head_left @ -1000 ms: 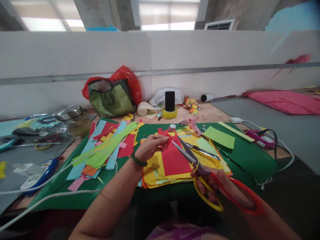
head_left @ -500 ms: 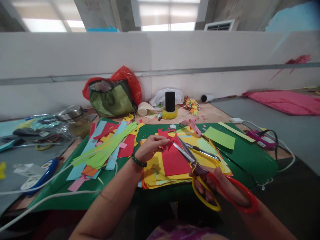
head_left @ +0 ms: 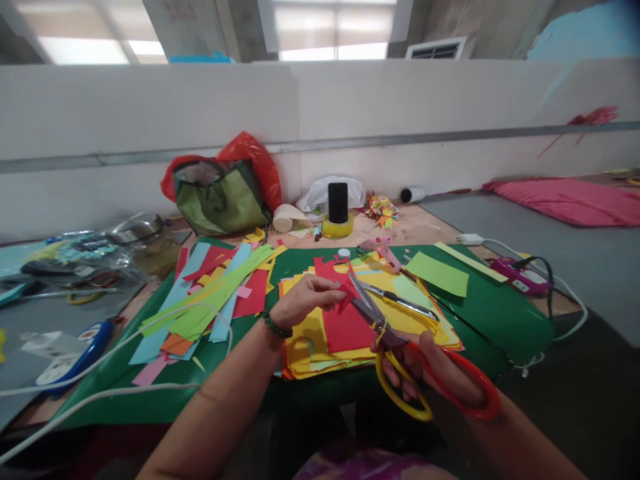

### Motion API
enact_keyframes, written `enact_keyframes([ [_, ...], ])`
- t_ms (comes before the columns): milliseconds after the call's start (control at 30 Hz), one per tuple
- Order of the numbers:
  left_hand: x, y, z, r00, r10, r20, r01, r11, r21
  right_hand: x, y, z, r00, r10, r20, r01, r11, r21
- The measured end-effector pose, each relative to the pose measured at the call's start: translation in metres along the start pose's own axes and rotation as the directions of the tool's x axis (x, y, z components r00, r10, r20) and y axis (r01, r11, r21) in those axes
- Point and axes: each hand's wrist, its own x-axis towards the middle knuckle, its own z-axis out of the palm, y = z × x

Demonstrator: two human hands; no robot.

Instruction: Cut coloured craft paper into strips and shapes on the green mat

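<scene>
My left hand (head_left: pixel 305 300), a dark bead bracelet at its wrist, pinches a small red paper piece (head_left: pixel 345 298) above a stack of coloured sheets (head_left: pixel 320 333). My right hand (head_left: pixel 430 373) grips large scissors (head_left: pixel 400 347) with one yellow and one red handle loop. The scissor blades meet the red piece just right of my left fingers. A larger red sheet (head_left: pixel 345 327) lies on top of the yellow stack beneath.
A green mat (head_left: pixel 480 307) covers the table. Loose green, blue and red paper strips (head_left: pixel 210 293) lie at the left. A craft knife (head_left: pixel 400 301), a pink glue gun (head_left: pixel 385 250), a black phone on a tape roll (head_left: pixel 339 210), a bag (head_left: pixel 220 193) and white cables (head_left: pixel 100 360) surround the work.
The scissors have moved up and left, and their blades have closed onto the red piece. My left hand has shifted slightly with the piece.
</scene>
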Motion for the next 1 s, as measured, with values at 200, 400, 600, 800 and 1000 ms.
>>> enact_keyframes([
  [200, -0.002, 0.006, 0.0, 0.997, 0.026, 0.075, -0.031, 0.997, 0.065, 0.005, 0.002, 0.005, 0.995, 0.043, 0.095, -0.051, 0.995, 0.088],
  [400, -0.003, 0.006, -0.003, 0.995, 0.044, 0.087, -0.054, 0.992, 0.116, 0.004, -0.003, 0.008, 0.994, 0.041, 0.099, -0.049, 0.996, 0.08],
  [600, -0.003, 0.006, -0.002, 0.994, 0.005, 0.114, -0.018, 0.992, 0.121, -0.004, -0.011, 0.001, 0.995, 0.053, -0.087, -0.053, 0.999, 0.005],
  [800, 0.003, -0.002, -0.009, 0.99, -0.127, -0.066, 0.118, 0.985, -0.122, -0.012, -0.045, -0.044, 0.796, -0.313, -0.519, -0.148, 0.73, -0.667],
  [1000, 0.009, -0.012, -0.019, 0.944, -0.191, -0.268, 0.149, 0.975, -0.168, -0.032, -0.055, -0.092, 0.677, -0.364, -0.639, -0.537, 0.35, -0.768],
])
